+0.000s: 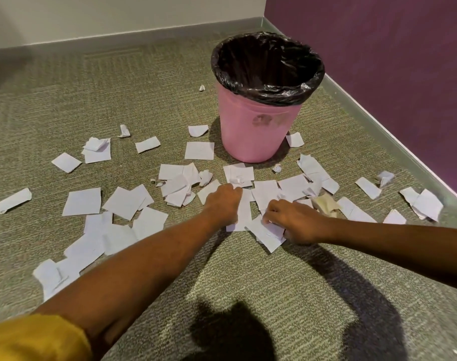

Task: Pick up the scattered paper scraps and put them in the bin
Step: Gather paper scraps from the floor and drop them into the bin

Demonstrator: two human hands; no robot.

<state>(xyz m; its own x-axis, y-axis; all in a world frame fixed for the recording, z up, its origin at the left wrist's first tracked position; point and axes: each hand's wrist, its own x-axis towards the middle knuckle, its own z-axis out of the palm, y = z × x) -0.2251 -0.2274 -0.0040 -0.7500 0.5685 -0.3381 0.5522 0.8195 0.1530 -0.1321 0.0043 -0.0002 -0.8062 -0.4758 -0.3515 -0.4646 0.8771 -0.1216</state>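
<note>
A pink bin with a black liner stands on the carpet near the room's corner. Several white paper scraps lie scattered across the floor in front of it and to both sides. My left hand is down on the scraps in the middle, fingers curled over a long white scrap. My right hand grips a few white scraps at the near edge of the pile. A crumpled beige piece lies just beyond my right hand.
A white wall with a grey skirting board runs along the back, and a purple wall closes the right side. My yellow sleeve shows at the bottom left. Small crumpled bits lie beside the bin.
</note>
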